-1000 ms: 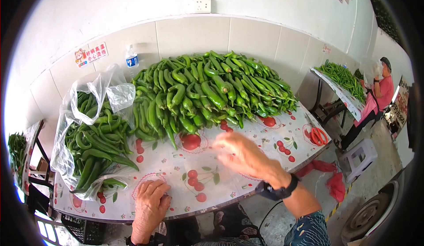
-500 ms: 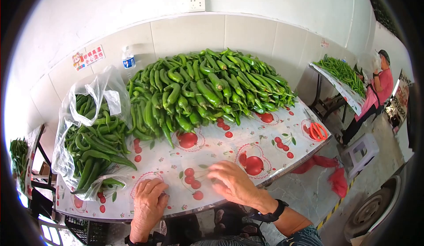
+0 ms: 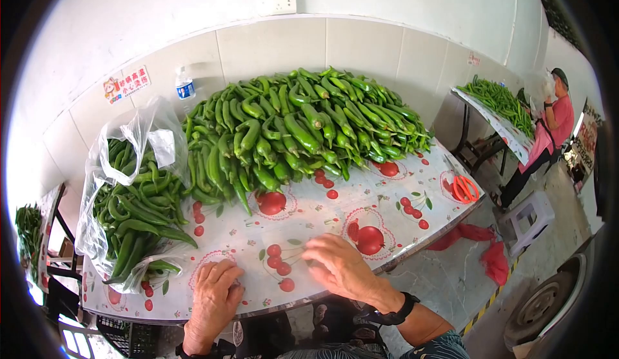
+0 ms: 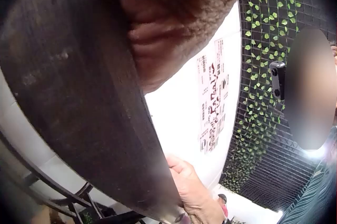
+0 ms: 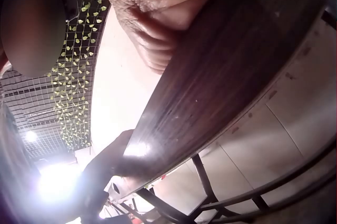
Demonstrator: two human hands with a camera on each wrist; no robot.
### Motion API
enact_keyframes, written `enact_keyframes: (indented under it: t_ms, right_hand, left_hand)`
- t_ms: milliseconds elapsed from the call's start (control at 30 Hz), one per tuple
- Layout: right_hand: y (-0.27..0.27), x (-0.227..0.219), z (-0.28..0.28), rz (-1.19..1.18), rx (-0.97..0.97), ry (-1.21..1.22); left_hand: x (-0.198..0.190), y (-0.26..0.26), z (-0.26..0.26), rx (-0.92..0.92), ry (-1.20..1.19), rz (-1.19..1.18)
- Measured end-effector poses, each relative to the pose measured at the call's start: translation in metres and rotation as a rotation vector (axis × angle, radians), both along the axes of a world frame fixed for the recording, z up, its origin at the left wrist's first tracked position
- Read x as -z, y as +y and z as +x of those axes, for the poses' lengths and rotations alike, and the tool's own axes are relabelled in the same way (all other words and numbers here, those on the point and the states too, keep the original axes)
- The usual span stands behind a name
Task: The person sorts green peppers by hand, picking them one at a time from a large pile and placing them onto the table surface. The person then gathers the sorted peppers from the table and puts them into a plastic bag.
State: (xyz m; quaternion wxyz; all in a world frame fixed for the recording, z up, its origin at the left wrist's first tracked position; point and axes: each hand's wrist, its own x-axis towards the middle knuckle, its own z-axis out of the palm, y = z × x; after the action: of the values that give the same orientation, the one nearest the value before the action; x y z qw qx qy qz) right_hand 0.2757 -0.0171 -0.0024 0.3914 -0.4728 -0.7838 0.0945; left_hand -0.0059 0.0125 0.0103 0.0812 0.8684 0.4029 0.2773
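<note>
My left hand point(image 3: 214, 294) rests at the front edge of the table point(image 3: 245, 256), its fingers loosely bent over the flowered cloth. To its right, my right hand point(image 3: 342, 267) lies near the same edge beside a printed cherry pattern, fingers relaxed and holding nothing. Behind both hands rises a big heap of green peppers point(image 3: 303, 130). A clear plastic bag point(image 3: 97, 185) at the left spills more green peppers point(image 3: 138, 214) onto the cloth. In the wrist views, only the heel of each hand shows past the table's dark edge; the fingers are hidden.
Orange-handled scissors point(image 3: 464, 189) lie at the table's right end. A water bottle point(image 3: 185, 89) stands against the wall behind the bag. On the right are a white stool point(image 3: 525, 223), a second table of peppers point(image 3: 500, 110) and a person in pink point(image 3: 558, 123).
My right hand has come down from over the middle of the table, moving toward me, and settled near the front edge. My left hand has stayed put.
</note>
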Motion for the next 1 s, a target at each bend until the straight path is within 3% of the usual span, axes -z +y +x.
enact_keyframes:
  t_ms: [267, 367, 567, 633, 867, 1000]
  right_hand:
    - [0.005, 0.009, 0.003, 0.047, -0.020, -0.024]
    - [0.003, 0.006, 0.003, 0.003, -0.022, -0.020]
    - [0.002, 0.000, 0.000, -0.022, -0.004, 0.003]
    - [0.001, -0.001, -0.001, -0.028, 0.007, 0.017]
    - [0.002, -0.001, 0.001, -0.028, -0.006, 0.053]
    - [0.002, -0.003, 0.001, -0.030, -0.012, 0.066]
  left_hand:
    - [-0.027, 0.003, -0.013, 0.102, 0.138, -0.142]
    - [-0.039, 0.009, -0.018, 0.037, 0.273, -0.093]
    - [-0.061, 0.052, -0.049, -0.085, 0.304, -0.055]
    - [-0.082, 0.074, -0.053, -0.189, 0.462, -0.101]
    - [-0.070, 0.155, -0.095, -0.320, 0.392, 0.032]
    - [-0.077, 0.182, -0.091, -0.434, 0.307, -0.075]
